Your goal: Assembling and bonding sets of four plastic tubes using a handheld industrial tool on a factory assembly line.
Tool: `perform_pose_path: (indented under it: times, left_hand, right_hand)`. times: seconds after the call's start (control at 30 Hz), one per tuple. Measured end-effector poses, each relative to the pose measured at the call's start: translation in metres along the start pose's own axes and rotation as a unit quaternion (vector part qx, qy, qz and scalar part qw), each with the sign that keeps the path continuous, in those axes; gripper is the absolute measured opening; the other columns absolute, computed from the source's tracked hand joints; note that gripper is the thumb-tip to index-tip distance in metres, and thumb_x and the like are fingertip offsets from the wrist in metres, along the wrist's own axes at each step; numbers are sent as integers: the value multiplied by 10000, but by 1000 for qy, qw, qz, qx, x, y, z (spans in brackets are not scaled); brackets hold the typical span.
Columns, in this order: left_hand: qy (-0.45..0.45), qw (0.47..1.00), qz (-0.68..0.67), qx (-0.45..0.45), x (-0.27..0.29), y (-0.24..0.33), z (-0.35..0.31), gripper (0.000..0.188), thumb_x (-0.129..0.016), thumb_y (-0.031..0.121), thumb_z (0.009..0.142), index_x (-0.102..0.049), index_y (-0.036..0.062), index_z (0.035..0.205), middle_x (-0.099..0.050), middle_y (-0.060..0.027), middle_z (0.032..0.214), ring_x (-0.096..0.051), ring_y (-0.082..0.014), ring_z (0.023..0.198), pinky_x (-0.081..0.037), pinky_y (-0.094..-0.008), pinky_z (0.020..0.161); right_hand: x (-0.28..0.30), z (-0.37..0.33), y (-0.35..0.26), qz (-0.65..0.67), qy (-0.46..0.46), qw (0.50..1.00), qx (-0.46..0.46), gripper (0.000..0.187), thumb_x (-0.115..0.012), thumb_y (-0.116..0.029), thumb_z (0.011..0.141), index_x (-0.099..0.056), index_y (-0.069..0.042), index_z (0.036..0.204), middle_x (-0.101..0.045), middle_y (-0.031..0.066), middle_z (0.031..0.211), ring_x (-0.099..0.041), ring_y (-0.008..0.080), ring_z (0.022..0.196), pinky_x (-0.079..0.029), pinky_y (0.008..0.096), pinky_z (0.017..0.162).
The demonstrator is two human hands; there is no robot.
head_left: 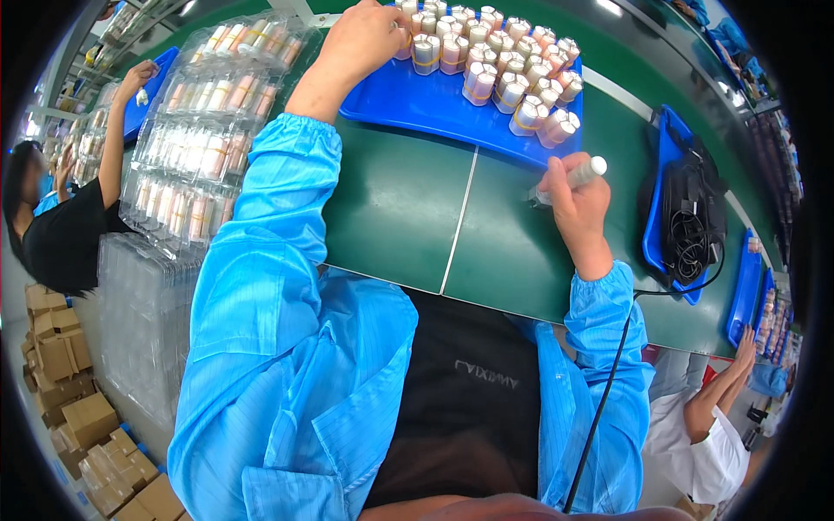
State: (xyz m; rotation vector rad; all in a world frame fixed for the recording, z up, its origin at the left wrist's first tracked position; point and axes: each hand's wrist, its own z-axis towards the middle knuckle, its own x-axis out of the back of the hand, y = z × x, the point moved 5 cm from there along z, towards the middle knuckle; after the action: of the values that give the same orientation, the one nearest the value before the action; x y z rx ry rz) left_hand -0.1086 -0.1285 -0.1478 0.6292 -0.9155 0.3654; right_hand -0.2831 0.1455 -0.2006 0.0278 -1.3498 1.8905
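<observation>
Grasping a bottle (588, 171) over the green table (391, 204), the right hand (577, 207) is near the blue tray (417, 111), while the left hand (363, 39) is by the bundles (479, 84) inside, its grip impossible to tell.

Cardboard boxes (91, 421) at lower left — coiled black cable (686, 245) at right, on perhaps a dark bag (699, 187)

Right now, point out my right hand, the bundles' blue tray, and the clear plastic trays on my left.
Right hand (581, 208): head view, back of the hand.
Blue tray (417, 102): head view, its bare floor.
Clear plastic trays (143, 326): head view, side of the lower stack.
</observation>
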Motion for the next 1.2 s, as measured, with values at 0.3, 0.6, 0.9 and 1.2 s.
perform_pose_path:
  times: [0.3,0.6,0.9,1.2]
  left_hand:
    - [62,997,-15,-45,-2,2,-14,126,-656,127,810,-624,78,921,-577,-192,990,-605,-411,928,-504,-474,810]
    - [149,987,21,-63,49,35,-20,239,-665,122,842,-626,46,1065,-621,-150,1016,-649,-331,900,-528,-411,788]
    - [-125,924,-254,-258,-13,153,-87,391,-808,145,744,-641,58,1087,-659,-120,1023,-633,-327,967,-512,-414,856]
    - [-169,889,-338,-260,-66,151,-115,533,-809,127,751,-600,75,1239,-622,-107,1113,-607,-319,1028,-491,-407,918]
  right_hand:
    - [1,3,5,-13,2,1000,-8,189,-681,-114,934,-563,-45,803,-638,48,626,-620,130,555,-474,272,514]
    - [4,-1,-1,-6,2,1000,-13,216,-711,-154,924,-592,-60,769,-618,33,588,-609,129,532,-455,286,491]
    - [8,3,3,-37,18,996,83,192,-731,-153,866,-578,-53,808,-580,82,599,-587,241,489,-449,350,473]
    - [17,5,3,-55,58,992,98,226,-720,-212,882,-581,-49,811,-595,111,605,-602,287,507,-453,378,467]
